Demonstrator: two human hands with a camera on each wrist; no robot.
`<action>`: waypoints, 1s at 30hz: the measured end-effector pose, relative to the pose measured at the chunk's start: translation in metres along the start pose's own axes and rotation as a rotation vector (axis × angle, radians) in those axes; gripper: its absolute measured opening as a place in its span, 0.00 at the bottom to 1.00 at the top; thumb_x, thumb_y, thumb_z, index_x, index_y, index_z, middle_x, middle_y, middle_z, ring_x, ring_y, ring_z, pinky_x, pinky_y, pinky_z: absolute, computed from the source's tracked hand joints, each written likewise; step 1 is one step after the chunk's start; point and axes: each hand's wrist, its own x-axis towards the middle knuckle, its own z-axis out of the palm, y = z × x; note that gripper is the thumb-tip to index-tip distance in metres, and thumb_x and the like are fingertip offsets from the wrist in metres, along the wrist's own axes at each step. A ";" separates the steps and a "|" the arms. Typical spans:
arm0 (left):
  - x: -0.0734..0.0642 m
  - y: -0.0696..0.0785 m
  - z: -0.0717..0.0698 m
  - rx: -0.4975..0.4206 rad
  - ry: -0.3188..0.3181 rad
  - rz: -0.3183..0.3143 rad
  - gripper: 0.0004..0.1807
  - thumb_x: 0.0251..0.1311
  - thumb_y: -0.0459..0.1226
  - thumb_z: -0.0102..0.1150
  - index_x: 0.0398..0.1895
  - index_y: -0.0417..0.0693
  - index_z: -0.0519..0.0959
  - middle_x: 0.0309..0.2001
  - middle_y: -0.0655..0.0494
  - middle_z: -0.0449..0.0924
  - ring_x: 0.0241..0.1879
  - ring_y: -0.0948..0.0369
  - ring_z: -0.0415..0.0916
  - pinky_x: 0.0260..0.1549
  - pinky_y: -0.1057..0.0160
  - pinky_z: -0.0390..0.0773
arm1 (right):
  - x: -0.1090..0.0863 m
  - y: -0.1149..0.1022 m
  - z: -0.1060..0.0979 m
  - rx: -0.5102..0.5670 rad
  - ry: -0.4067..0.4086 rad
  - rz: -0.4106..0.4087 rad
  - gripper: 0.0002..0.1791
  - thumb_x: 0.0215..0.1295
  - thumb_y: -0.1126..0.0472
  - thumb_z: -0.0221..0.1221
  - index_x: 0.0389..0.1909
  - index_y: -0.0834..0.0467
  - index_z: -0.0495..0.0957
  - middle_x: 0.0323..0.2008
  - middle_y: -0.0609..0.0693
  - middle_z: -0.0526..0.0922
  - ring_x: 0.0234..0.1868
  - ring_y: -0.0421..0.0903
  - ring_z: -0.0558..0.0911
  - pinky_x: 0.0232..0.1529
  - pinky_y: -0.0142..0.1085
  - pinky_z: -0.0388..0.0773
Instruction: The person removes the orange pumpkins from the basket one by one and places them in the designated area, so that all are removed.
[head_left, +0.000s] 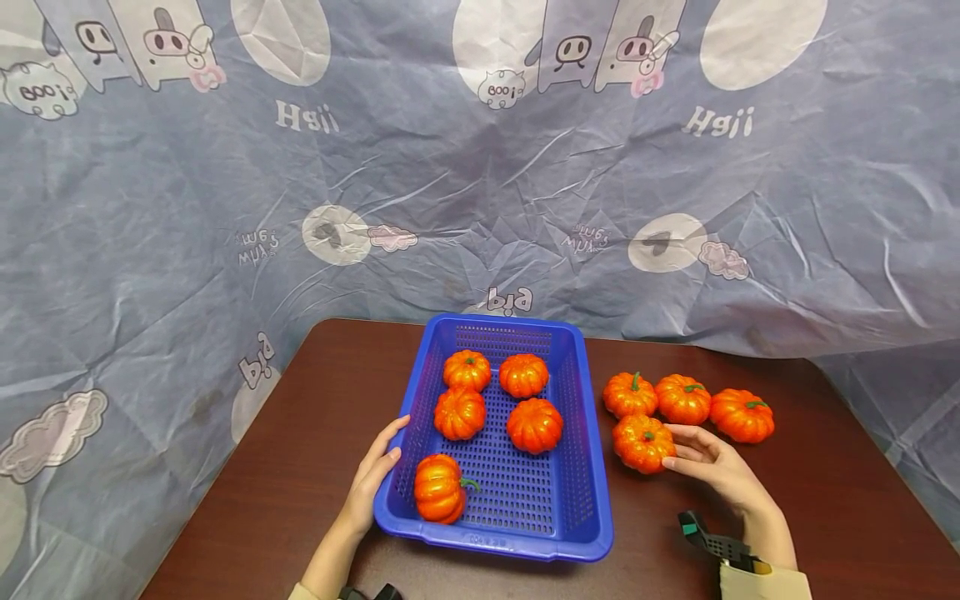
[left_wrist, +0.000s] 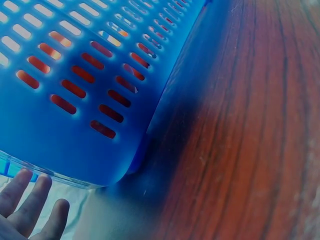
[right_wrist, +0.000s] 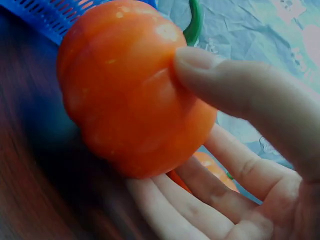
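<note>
My right hand [head_left: 716,471] grips a small orange pumpkin [head_left: 643,444] to the right of the basket. In the right wrist view the thumb [right_wrist: 200,67] presses the side of this pumpkin [right_wrist: 132,95], and the other fingers reach beneath it. A blue plastic basket [head_left: 491,546] with slotted walls holds several more pumpkins, one of them lying tipped on its side [head_left: 438,489] in the near left corner. My left hand [head_left: 371,479] touches the basket's left rim, its fingertips [left_wrist: 42,182] fairly straight there in the left wrist view.
Just beyond the held pumpkin, three other pumpkins [head_left: 682,400] with green stems sit in a row on the dark brown table [head_left: 337,383]. A grey-blue printed cloth [head_left: 480,183] hangs behind the table's far edge.
</note>
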 end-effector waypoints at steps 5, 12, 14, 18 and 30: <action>0.000 0.000 0.000 -0.004 -0.006 -0.003 0.25 0.70 0.37 0.35 0.69 0.43 0.57 0.68 0.41 0.55 0.61 0.54 0.62 0.56 0.67 0.65 | 0.000 0.007 -0.001 -0.033 0.024 0.082 0.27 0.59 0.67 0.61 0.60 0.64 0.67 0.49 0.34 0.78 0.47 0.35 0.79 0.42 0.30 0.76; 0.000 0.000 0.000 0.004 0.001 -0.001 0.25 0.70 0.37 0.35 0.69 0.43 0.58 0.68 0.42 0.54 0.61 0.57 0.62 0.56 0.68 0.64 | 0.001 0.013 -0.002 -0.063 0.034 0.121 0.30 0.59 0.65 0.62 0.62 0.66 0.65 0.50 0.32 0.76 0.48 0.32 0.77 0.44 0.30 0.75; 0.000 0.000 0.000 0.004 0.004 -0.002 0.25 0.70 0.37 0.35 0.69 0.43 0.58 0.68 0.42 0.54 0.61 0.58 0.62 0.56 0.68 0.64 | 0.001 0.013 -0.002 -0.065 0.036 0.120 0.31 0.59 0.64 0.62 0.63 0.66 0.65 0.50 0.32 0.76 0.49 0.32 0.77 0.44 0.30 0.75; 0.000 0.000 0.000 0.007 0.007 -0.005 0.25 0.70 0.36 0.35 0.69 0.43 0.58 0.68 0.41 0.55 0.61 0.57 0.62 0.55 0.68 0.65 | 0.001 0.010 -0.002 -0.073 0.035 0.127 0.32 0.59 0.64 0.62 0.63 0.67 0.64 0.50 0.31 0.75 0.48 0.31 0.76 0.44 0.29 0.75; -0.001 0.000 0.000 0.036 0.015 -0.002 0.25 0.70 0.36 0.35 0.69 0.44 0.59 0.68 0.43 0.55 0.61 0.58 0.61 0.56 0.69 0.63 | -0.006 -0.023 -0.006 -0.133 0.113 0.051 0.33 0.62 0.65 0.60 0.64 0.71 0.59 0.51 0.38 0.78 0.50 0.32 0.78 0.42 0.25 0.74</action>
